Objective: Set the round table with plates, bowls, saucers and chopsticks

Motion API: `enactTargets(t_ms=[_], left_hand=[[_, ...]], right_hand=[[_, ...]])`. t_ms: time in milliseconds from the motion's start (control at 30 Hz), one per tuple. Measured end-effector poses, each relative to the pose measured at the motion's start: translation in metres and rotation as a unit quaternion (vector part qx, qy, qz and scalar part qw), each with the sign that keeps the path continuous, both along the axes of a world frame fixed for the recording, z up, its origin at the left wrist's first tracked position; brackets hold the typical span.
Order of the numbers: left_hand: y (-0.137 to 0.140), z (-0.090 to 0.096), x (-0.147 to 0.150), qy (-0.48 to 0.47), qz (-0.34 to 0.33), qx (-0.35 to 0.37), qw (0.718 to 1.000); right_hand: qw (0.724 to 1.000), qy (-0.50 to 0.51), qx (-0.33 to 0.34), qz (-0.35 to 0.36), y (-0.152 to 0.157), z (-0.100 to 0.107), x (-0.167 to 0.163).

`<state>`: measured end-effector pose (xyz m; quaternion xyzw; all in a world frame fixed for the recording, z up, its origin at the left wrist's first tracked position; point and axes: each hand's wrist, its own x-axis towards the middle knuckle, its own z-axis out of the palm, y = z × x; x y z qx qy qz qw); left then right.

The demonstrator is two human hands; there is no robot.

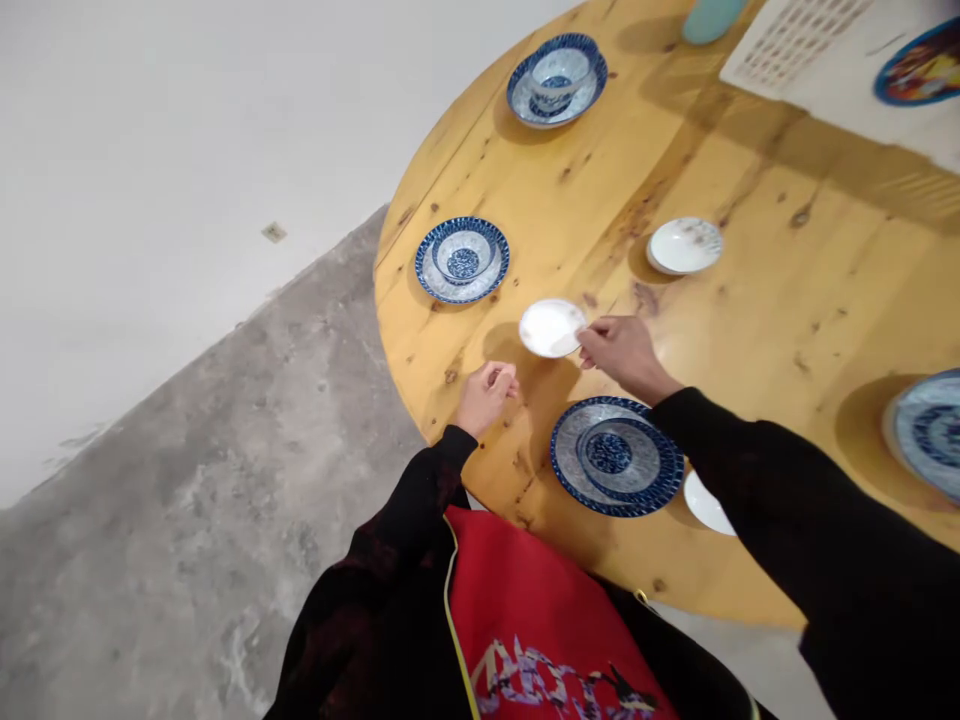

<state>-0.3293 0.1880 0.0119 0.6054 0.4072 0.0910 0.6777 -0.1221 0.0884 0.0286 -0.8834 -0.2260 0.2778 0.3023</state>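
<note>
My right hand [616,352] pinches the right rim of a small white saucer [552,328], held over the wooden table. To its left, my left hand [487,396] hovers near the table edge with its fingers curled; whether anything is in them is hidden. Just below the hands sits a blue-patterned plate [568,478] with a matching bowl [616,455] on it. Another white saucer [709,502] lies partly behind my right sleeve. Beyond my right hand is a stack of small white saucers [684,246].
Two more plate-and-bowl sets, a nearer plate [427,275] and a farther plate [525,105], stand along the round table's [780,330] left side. Blue-patterned dishes [934,435] are at the right. A white basket [806,45] and a turquoise cup [711,20] occupy the back.
</note>
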Motion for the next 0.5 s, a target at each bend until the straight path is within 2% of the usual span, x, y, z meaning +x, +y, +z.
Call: enactTargets(t_ms=[133, 267, 500], left_hand=[[0.039, -0.006, -0.014, 0.003, -0.026, -0.032, 0.999], [0.073, -0.013, -0.026, 0.029, -0.039, -0.022, 0.999], [0.104, -0.022, -0.026, 0.04, -0.075, 0.015, 0.996]], right_hand=[[0.999, 0.001, -0.042, 0.023, 0.044, -0.003, -0.052], [0.999, -0.001, -0.051, -0.002, 0.077, -0.01, -0.08], [0.995, 0.032, -0.031, -0.084, 0.093, -0.028, -0.102]])
